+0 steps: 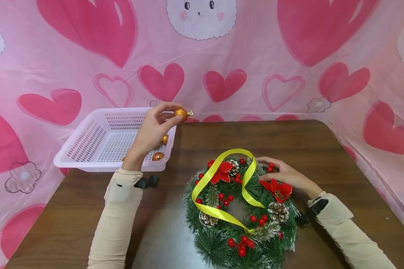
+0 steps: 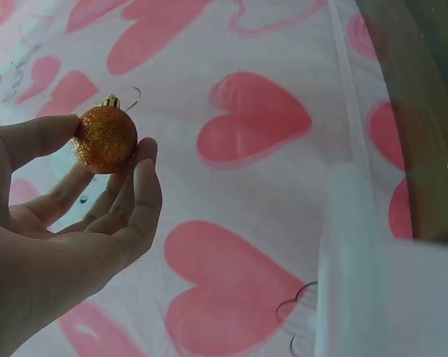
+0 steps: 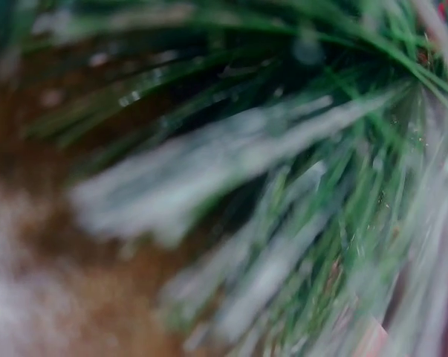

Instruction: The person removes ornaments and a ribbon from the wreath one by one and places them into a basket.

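Observation:
My left hand (image 1: 153, 129) pinches a glittery gold bauble (image 1: 180, 114) between thumb and fingertips, above the right end of a white plastic basket (image 1: 84, 164). In the left wrist view the bauble (image 2: 105, 140) shows its gold cap and a thin wire hook. A green wreath (image 1: 208, 243) lies on the table with red berries, pine cones and red poinsettias. Loops of yellow ribbon (image 1: 203, 183) lie across it. My right hand (image 1: 291, 177) holds the wreath's upper right side beside a poinsettia (image 1: 278, 190), its fingers partly hidden. Blurred wreath needles (image 3: 283, 149) fill the right wrist view.
More gold baubles, one a shiny bauble (image 1: 158, 156), lie at the right end of the basket. The brown wooden table (image 1: 215, 134) ends at a pink heart-patterned cloth (image 1: 249, 48) hanging behind it.

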Tool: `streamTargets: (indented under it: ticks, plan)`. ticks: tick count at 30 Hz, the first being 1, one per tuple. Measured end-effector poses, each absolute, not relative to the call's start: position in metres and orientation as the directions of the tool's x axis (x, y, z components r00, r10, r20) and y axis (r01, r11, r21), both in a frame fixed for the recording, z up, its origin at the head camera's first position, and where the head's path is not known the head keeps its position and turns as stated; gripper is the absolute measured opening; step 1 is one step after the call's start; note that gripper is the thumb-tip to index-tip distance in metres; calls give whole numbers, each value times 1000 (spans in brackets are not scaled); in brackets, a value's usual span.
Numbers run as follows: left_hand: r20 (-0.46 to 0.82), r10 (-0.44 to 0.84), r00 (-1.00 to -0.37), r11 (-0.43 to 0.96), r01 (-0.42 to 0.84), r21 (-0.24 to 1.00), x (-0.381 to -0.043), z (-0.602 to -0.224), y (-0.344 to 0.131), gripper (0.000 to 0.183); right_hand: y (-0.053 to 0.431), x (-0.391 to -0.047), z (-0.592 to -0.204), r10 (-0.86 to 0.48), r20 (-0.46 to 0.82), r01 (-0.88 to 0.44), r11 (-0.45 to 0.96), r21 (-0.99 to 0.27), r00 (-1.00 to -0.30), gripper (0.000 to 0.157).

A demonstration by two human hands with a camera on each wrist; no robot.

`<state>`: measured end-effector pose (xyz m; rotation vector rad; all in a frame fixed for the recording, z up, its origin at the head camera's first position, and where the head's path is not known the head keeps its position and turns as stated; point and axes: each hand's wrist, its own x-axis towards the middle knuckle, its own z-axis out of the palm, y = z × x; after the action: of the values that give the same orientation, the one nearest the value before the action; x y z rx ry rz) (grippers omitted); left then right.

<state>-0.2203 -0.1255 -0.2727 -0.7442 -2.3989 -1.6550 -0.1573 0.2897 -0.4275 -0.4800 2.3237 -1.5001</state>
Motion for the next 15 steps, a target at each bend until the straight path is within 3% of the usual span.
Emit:
streamTargets:
  ticks: [7,15]
  plan:
    - [429,278,-860,349,506,789,-222,-266,-137,34,293,-158,-426,-446,-76,-116,388,-914,-892,57]
    - [393,226,-891,424,453,784,-219,-272,-150,33,292,-156,-425,-447,-86,-102,381,-919,-890,57]
